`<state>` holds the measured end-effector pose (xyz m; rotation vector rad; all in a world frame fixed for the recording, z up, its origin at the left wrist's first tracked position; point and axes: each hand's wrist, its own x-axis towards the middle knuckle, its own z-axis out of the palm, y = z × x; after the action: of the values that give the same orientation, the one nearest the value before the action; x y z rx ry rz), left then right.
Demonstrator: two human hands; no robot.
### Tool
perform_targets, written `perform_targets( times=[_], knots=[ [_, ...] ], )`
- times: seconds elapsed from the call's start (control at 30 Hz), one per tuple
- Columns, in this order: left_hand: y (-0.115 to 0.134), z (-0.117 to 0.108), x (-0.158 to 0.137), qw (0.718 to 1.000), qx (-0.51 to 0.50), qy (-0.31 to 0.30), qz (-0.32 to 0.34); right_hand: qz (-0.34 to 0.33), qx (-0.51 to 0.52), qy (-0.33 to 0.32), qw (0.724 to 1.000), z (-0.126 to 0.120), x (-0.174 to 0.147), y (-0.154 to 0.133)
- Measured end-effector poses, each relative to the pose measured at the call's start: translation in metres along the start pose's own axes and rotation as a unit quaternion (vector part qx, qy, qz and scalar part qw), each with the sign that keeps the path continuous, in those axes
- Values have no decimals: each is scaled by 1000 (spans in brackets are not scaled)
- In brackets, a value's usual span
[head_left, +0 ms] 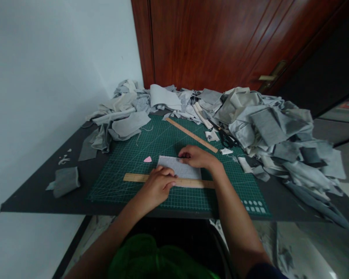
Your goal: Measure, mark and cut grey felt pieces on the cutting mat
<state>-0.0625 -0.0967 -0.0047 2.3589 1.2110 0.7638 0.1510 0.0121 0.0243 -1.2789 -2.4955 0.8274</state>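
Observation:
A small light-grey fabric piece (189, 170) lies on the green cutting mat (116, 162). A wooden ruler (135, 177) runs across its near edge. My left hand (159, 184) presses on the ruler and the cloth's left part, its fingers bent and close together. At the far edge of the cloth is my right hand (198, 158), fingers curled in a pinch on the fabric; its fingertips are partly hidden. To the left of the fabric lies a pink tailor's chalk (147, 159).
A second wooden ruler (192, 135) lies slanted farther back, near black scissors (227, 138). Heaped fabric scraps (267, 124) line the right, and more scraps (128, 120) sit back left. A folded grey cloth (66, 182) is at left. Behind the table stands a wooden door (209, 42).

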Motion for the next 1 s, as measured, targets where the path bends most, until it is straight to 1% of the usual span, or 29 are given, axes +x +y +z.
perform_targets(
  times=[0.1,0.17,0.23,0.3,0.4,0.47,0.53,0.6,0.67,0.73,0.8,0.87,0.93,1.0],
  knots=[
    [-7,-2,-1,999,-33,-8,14,5,-27,10,1000,1,-7,-1],
    [-7,-4,-1,999,-34,-17,18,30,-56,14,998,3,-9,-6],
    [-3,-4,-3,1000,-10,-12,18,61,-62,7,996,6,-9,-11],
    [3,-4,-5,999,42,0,17,78,-55,-1,995,8,-8,-15],
    [10,-3,-8,994,105,-7,21,66,-67,12,995,10,-8,-17],
    [10,-3,-9,994,110,-7,24,44,-70,41,996,12,-7,-17],
    [8,-3,-9,994,107,2,23,33,-45,71,996,14,-6,-15],
    [4,-5,-10,993,112,13,21,31,-16,85,996,16,-3,-11],
    [-3,-8,-11,992,124,11,26,21,12,79,997,17,1,-5],
    [-11,-14,-14,990,138,-1,39,5,37,83,996,16,4,1],
    [-22,-24,-17,986,160,-2,47,1,38,100,994,12,6,9],
    [-34,-37,-21,981,182,-7,61,24,4,113,993,6,7,15],
    [-45,-49,-25,978,196,-9,70,56,-25,109,992,0,5,20],
    [-53,-59,-28,975,213,-3,59,94,-32,107,989,-4,1,23]
  ],
)
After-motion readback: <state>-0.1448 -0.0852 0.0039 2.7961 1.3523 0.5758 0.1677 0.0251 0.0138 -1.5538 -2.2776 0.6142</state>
